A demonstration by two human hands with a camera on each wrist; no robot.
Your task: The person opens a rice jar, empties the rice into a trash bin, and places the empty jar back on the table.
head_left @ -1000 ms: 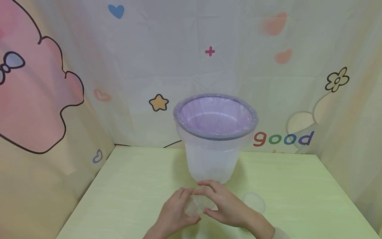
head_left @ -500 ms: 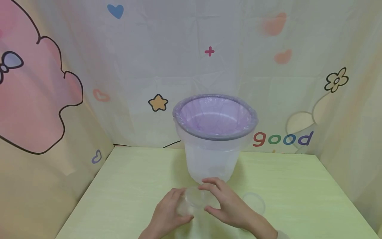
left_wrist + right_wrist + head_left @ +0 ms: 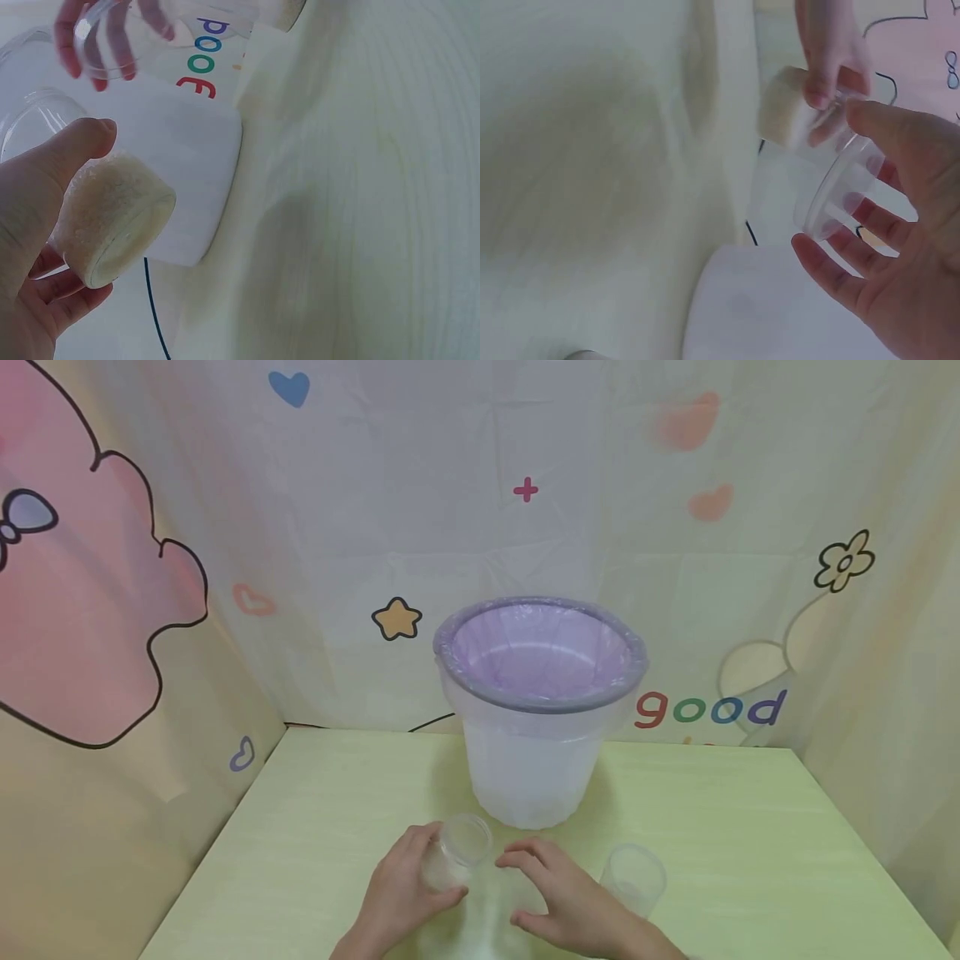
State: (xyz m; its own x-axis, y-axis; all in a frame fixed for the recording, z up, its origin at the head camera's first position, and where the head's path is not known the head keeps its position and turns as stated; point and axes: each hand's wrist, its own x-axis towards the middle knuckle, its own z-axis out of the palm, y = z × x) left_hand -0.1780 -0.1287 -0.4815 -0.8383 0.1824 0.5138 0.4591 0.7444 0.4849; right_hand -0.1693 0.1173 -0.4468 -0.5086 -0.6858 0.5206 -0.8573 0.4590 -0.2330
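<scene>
My left hand (image 3: pixel 401 885) grips a clear plastic jar (image 3: pixel 461 852), thumb on one side and fingers on the other. The jar is tilted, with its round mouth towards the right hand. Pale, rice-like grains (image 3: pixel 109 199) fill its lower part in the left wrist view. Just to the right, my right hand (image 3: pixel 566 893) holds a clear round lid (image 3: pixel 832 187) between thumb and fingertips, apart from the jar. The lid is barely visible in the head view. A second clear jar (image 3: pixel 636 872) stands on the table behind the right hand, partly covered by it.
A white bin (image 3: pixel 532 777) with a grey rim and purple liner stands at the back middle of the pale table (image 3: pixel 337 793), close beyond both hands. Printed curtains (image 3: pixel 360 485) enclose the table at the back and sides.
The left hand has moved left with the jar, away from the right hand, so jar and lid are now apart. The right hand has dropped slightly, and more of the second jar shows.
</scene>
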